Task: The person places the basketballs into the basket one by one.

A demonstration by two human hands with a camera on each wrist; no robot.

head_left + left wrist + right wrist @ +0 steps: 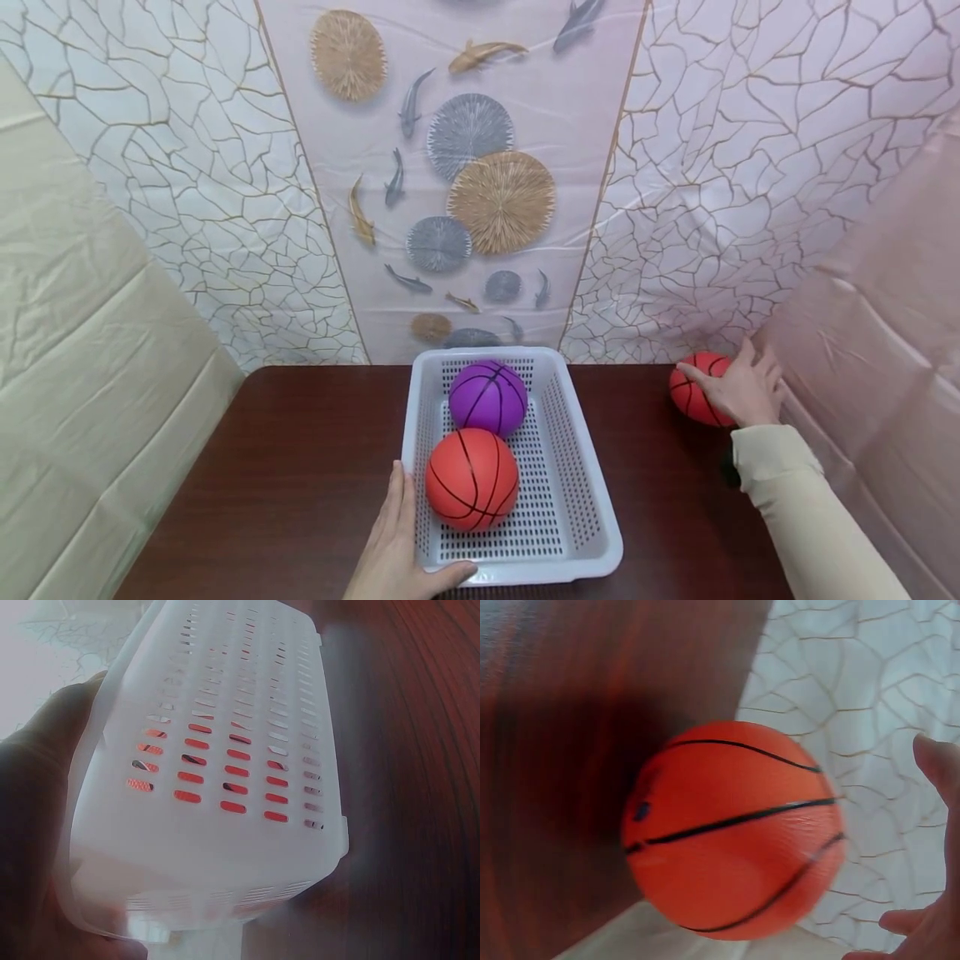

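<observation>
A white plastic basket (592, 500) with slotted walls stands on the table. Inside it, a red toy basketball (472, 481) lies nearest the front, touching or almost touching a purple one (489, 398) behind. My left hand (393, 542) rests on the basket's front left corner, fingers straight along the left rim and thumb on the front rim. In the left wrist view the same basket wall (202, 855) shows red through its slots. At the far right, my right hand (746, 390) is spread over another red basketball (735, 832); the right wrist view shows thumb and fingers apart from it.
The dark wooden table (300, 475) ends at a patterned backdrop (225, 208). Right of the far red ball, a pinkish fabric wall (885, 350) stands close to my right arm. A small dark object (730, 467) sits by the right cuff.
</observation>
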